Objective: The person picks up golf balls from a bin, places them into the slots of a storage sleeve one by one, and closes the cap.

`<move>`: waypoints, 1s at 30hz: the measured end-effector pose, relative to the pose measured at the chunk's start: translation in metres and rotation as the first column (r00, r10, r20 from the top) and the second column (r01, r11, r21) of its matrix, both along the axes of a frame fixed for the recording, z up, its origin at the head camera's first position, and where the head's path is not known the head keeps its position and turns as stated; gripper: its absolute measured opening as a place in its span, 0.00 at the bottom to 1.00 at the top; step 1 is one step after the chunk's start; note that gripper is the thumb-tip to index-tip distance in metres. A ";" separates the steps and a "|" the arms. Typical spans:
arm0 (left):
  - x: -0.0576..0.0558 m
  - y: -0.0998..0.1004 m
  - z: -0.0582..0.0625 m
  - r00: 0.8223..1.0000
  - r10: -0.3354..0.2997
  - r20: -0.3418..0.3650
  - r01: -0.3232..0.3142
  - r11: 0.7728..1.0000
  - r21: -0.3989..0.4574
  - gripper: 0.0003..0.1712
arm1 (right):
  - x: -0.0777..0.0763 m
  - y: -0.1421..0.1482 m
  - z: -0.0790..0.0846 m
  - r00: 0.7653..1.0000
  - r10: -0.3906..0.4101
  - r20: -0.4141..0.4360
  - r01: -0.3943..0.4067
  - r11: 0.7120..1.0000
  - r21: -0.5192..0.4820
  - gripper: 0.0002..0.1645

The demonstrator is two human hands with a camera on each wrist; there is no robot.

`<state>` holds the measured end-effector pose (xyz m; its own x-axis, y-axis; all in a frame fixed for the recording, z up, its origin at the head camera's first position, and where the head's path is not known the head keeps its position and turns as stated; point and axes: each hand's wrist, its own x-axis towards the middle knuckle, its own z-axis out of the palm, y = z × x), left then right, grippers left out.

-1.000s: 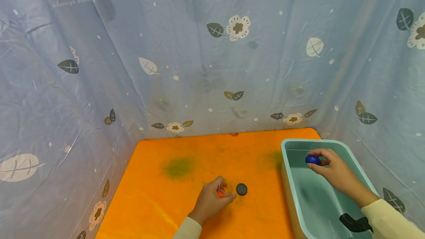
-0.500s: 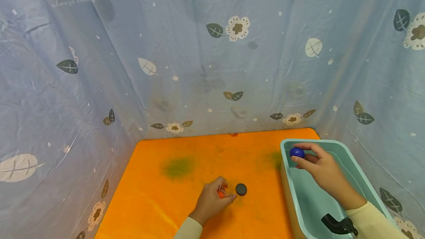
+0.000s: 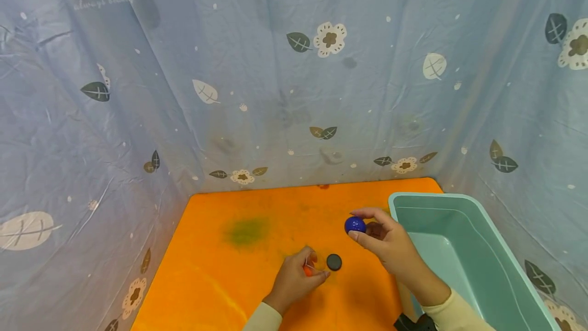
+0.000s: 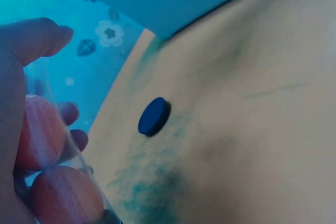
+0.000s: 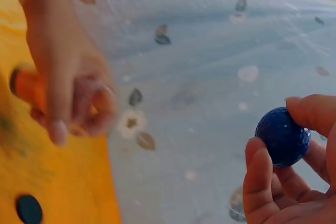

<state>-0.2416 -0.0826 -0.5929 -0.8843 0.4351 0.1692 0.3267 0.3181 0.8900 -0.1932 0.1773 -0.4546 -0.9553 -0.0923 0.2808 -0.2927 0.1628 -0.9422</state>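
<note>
My left hand (image 3: 294, 279) grips a clear tube (image 3: 319, 261) low over the orange table. Two orange balls (image 4: 67, 198) sit inside the tube in the left wrist view; its mouth is partly hidden by the fingers. Between thumb and fingertips, my right hand (image 3: 395, 249) pinches a dark blue golf ball (image 3: 355, 225), up and to the right of the tube and apart from it. The ball's dimples show in the right wrist view. A round black cap (image 3: 334, 262) lies on the table just right of the left hand.
A light teal basin (image 3: 438, 196) stands at the table's right side, beyond my right forearm. Blue curtains (image 3: 275, 75) with leaves and flowers enclose the orange table (image 3: 211, 249) at the back and sides. A black strap (image 3: 415, 323) sits at my right wrist.
My right hand has carried the blue golf ball leftward out of the basin's area to above the table, near the left hand. The left hand has barely moved with the tube.
</note>
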 end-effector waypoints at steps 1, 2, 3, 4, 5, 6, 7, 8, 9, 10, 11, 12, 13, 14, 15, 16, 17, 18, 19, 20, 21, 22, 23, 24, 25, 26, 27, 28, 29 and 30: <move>0.000 0.000 0.000 1.000 0.002 -0.002 -0.002 1.000 -0.002 0.18 | 0.000 -0.006 -0.002 1.000 0.017 0.006 -0.017 1.000 -0.007 0.21; 0.000 -0.001 0.000 1.000 0.003 -0.007 -0.003 1.000 -0.001 0.18 | 0.000 -0.012 -0.004 0.999 0.031 0.018 -0.031 0.999 -0.014 0.21; 0.000 -0.001 0.000 1.000 0.001 -0.012 -0.001 1.000 0.001 0.18 | 0.000 -0.017 -0.007 0.998 0.044 0.039 -0.043 0.999 -0.021 0.21; 0.000 -0.001 -0.001 1.000 0.000 -0.021 0.000 1.000 -0.001 0.18 | 0.000 -0.022 -0.010 0.997 0.054 0.063 -0.052 0.998 -0.030 0.21; 0.000 -0.002 -0.002 1.000 -0.003 -0.031 0.003 1.000 -0.001 0.18 | 0.001 -0.027 -0.012 0.993 0.067 0.093 -0.063 0.997 -0.045 0.21; 0.000 -0.003 -0.002 0.999 -0.004 -0.045 0.004 1.000 -0.002 0.19 | 0.001 -0.032 -0.015 0.989 0.077 0.123 -0.070 0.996 -0.057 0.21; 0.000 -0.003 -0.003 0.998 -0.006 -0.061 0.006 1.000 -0.003 0.19 | 0.002 -0.037 -0.017 0.985 0.080 0.154 -0.071 0.995 -0.067 0.22; 0.000 -0.003 -0.004 0.997 -0.006 -0.083 0.005 1.000 -0.009 0.19 | 0.003 -0.042 -0.020 0.981 0.080 0.179 -0.068 0.995 -0.073 0.22; 0.001 -0.003 -0.004 0.994 -0.003 -0.109 0.002 1.000 -0.014 0.19 | 0.003 -0.047 -0.023 0.977 0.079 0.199 -0.065 0.995 -0.077 0.22; 0.001 -0.003 -0.004 0.991 -0.004 -0.135 0.001 1.000 -0.019 0.19 | 0.003 -0.052 -0.026 0.974 0.079 0.215 -0.062 0.995 -0.083 0.22; 0.001 -0.003 -0.004 0.988 -0.006 -0.157 0.003 1.000 -0.020 0.18 | 0.003 -0.056 -0.030 0.971 0.078 0.225 -0.060 0.995 -0.085 0.21; 0.001 -0.003 -0.003 0.984 -0.007 -0.180 0.003 1.000 -0.022 0.18 | 0.002 -0.061 -0.033 0.970 0.068 0.231 -0.052 0.996 -0.077 0.21; 0.002 -0.002 -0.003 0.980 -0.011 -0.198 0.008 1.000 -0.017 0.18 | 0.002 -0.064 -0.037 0.970 0.059 0.235 -0.043 0.996 -0.073 0.20; 0.002 -0.002 -0.002 0.978 -0.014 -0.208 0.012 1.000 -0.013 0.18 | 0.001 -0.067 -0.041 0.971 0.050 0.233 -0.035 0.997 -0.068 0.20; 0.002 -0.001 -0.002 0.976 -0.018 -0.218 0.018 1.000 -0.006 0.18 | 0.001 -0.070 -0.045 0.972 0.040 0.231 -0.026 0.998 -0.061 0.19; 0.003 -0.001 -0.002 0.975 -0.022 -0.222 0.023 1.000 0.000 0.18 | 0.001 -0.072 -0.049 0.973 0.029 0.229 -0.018 0.999 -0.052 0.19; 0.003 -0.001 -0.001 0.975 -0.020 -0.220 0.022 1.000 0.003 0.18 | 0.000 -0.073 -0.053 0.974 0.020 0.225 -0.010 0.999 -0.044 0.19; 0.004 -0.001 -0.001 0.975 -0.017 -0.220 0.019 1.000 0.006 0.18 | 0.000 -0.074 -0.056 0.974 0.010 0.224 -0.001 0.999 -0.039 0.19; 0.004 -0.001 -0.001 0.976 -0.014 -0.218 0.016 1.000 0.006 0.19 | 0.000 -0.075 -0.060 0.975 0.006 0.224 0.002 0.999 -0.036 0.19; 0.004 -0.001 -0.001 0.976 -0.006 -0.216 0.006 1.000 -0.003 0.18 | 0.000 -0.076 -0.063 0.975 0.003 0.222 0.003 1.000 -0.029 0.19; 0.004 -0.002 -0.001 0.975 -0.001 -0.224 -0.002 1.000 -0.012 0.18 | 0.000 -0.076 -0.066 0.975 0.003 0.220 0.002 1.000 -0.021 0.19; 0.004 -0.002 -0.001 0.975 0.004 -0.224 -0.009 1.000 -0.021 0.17 | -0.001 -0.077 -0.069 0.975 0.003 0.220 0.000 1.000 -0.013 0.19; 0.004 -0.002 -0.001 0.975 0.007 -0.224 -0.014 0.999 -0.030 0.17 | -0.001 -0.077 -0.072 0.976 0.004 0.219 -0.003 1.000 -0.005 0.18; 0.004 -0.002 -0.001 0.975 0.006 -0.224 -0.015 0.999 -0.035 0.16 | -0.001 -0.078 -0.074 0.976 0.005 0.219 -0.006 1.000 0.002 0.18; 0.004 -0.003 -0.001 0.975 0.005 -0.222 -0.015 0.999 -0.042 0.16 | -0.002 -0.078 -0.076 0.976 0.007 0.216 -0.009 1.000 0.013 0.18; 0.004 -0.003 -0.001 0.975 0.004 -0.221 -0.014 0.999 -0.044 0.16 | -0.002 -0.078 -0.078 0.976 0.006 0.216 -0.011 1.000 0.024 0.18; 0.004 -0.004 -0.002 0.977 -0.001 -0.215 -0.009 0.999 -0.045 0.16 | -0.003 -0.079 -0.079 0.976 0.008 0.218 -0.014 1.000 0.027 0.18; 0.004 -0.004 -0.002 0.979 -0.004 -0.206 -0.005 0.999 -0.045 0.16 | -0.003 -0.079 -0.080 0.975 0.011 0.222 -0.018 0.999 0.029 0.19; 0.004 -0.005 -0.003 0.979 -0.006 -0.202 -0.003 0.999 -0.044 0.16 | -0.004 -0.079 -0.080 0.974 0.011 0.225 -0.018 0.999 0.029 0.20; 0.005 -0.005 -0.003 0.980 -0.008 -0.198 0.000 0.999 -0.042 0.16 | -0.004 -0.079 -0.081 0.974 0.009 0.228 -0.015 1.000 0.023 0.20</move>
